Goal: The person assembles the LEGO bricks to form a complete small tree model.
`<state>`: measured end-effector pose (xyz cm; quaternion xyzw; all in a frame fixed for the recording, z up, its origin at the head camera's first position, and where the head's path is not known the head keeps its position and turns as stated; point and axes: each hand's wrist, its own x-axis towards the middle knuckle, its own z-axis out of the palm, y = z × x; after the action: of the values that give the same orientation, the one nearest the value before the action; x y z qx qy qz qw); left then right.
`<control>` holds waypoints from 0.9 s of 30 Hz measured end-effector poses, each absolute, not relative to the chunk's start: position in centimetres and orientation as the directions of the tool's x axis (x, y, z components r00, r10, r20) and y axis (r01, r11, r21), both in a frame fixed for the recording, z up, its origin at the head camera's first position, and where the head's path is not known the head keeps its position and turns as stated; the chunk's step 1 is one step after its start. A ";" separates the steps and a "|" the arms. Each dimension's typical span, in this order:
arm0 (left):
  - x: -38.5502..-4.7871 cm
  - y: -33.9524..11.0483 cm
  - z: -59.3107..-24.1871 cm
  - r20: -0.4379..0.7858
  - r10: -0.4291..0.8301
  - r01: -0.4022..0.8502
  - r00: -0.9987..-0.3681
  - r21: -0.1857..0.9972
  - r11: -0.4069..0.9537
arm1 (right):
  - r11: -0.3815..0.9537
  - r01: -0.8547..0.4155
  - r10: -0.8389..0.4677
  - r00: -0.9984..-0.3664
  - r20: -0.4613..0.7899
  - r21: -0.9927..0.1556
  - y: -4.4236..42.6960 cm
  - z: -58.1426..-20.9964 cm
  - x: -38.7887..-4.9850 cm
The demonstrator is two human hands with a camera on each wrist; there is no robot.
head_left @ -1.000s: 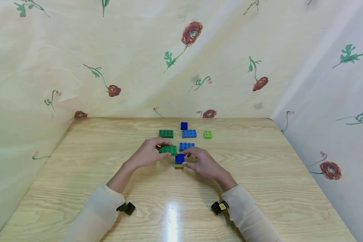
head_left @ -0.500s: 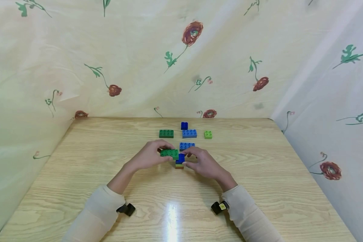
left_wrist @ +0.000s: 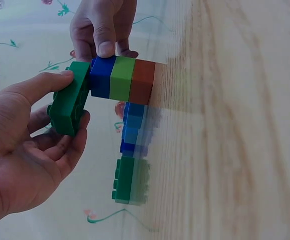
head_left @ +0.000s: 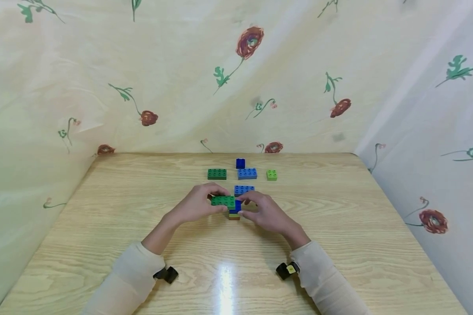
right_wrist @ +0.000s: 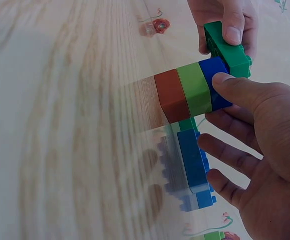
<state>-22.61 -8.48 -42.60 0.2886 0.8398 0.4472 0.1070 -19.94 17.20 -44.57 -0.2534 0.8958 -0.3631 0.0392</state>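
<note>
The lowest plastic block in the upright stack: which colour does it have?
Reddish-brown; this lowest plastic block shows best in the left wrist view.

Held brick [head_left: 222, 201] plain green. Stack [left_wrist: 121, 78]: deep blue top, lime middle, rusty-brown bottom, maybe more orange, wrist views pretty dim. Table [head_left: 319, 262] pale streaky woodgrain. Cloth backdrop [head_left: 181, 52] cream, red-and-green floral print. Sleeves [head_left: 331, 282] off-white.

Pale flowered cloth [head_left: 173, 65] hangs behind a wood-grained table [head_left: 339, 197] with bright glare [head_left: 225, 288]
</note>
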 end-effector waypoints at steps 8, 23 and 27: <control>-22.5 -8.5 -42.5 0.093 0.574 0.403 -0.814 0.802 0.441 | 0.609 -0.445 -0.488 -0.863 0.132 -0.657 17.1 -44.6 -20.0; -22.7 -7.9 -42.6 0.101 0.576 0.407 -0.811 0.805 0.433 | 0.609 -0.438 -0.484 -0.865 0.128 -0.662 17.1 -44.6 -20.0; -22.6 -8.0 -42.7 0.095 0.574 0.396 -0.813 0.813 0.427 | 0.604 -0.434 -0.485 -0.866 0.124 -0.668 17.0 -44.6 -20.1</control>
<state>-22.57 -7.98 -42.73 0.2891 0.8388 0.4506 0.0987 -20.06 17.01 -44.65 -0.2569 0.8948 -0.3634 0.0351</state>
